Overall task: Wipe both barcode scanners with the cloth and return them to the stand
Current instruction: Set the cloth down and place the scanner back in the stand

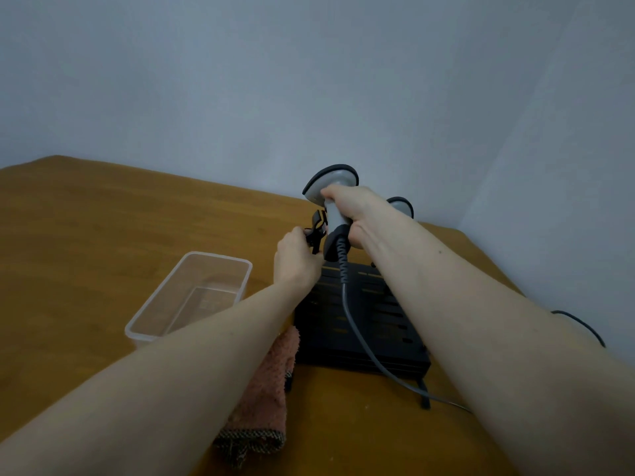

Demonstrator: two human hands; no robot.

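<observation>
My right hand (354, 209) grips the handle of a grey barcode scanner (331, 182), its head pointing away toward the wall and its coiled cable (343, 266) hanging down. My left hand (297, 257) holds the black clip of the stand (316, 228), right beside the scanner's handle. A second grey scanner (400, 205) shows partly behind my right wrist. The black slotted stand base (360, 324) sits under both arms. A pink cloth (264, 393) lies on the table beneath my left forearm.
A clear plastic tub (192, 297) stands on the wooden table (86, 235) left of the stand. A black cable (580, 326) runs off at the right table edge. A plain wall rises close behind the stand.
</observation>
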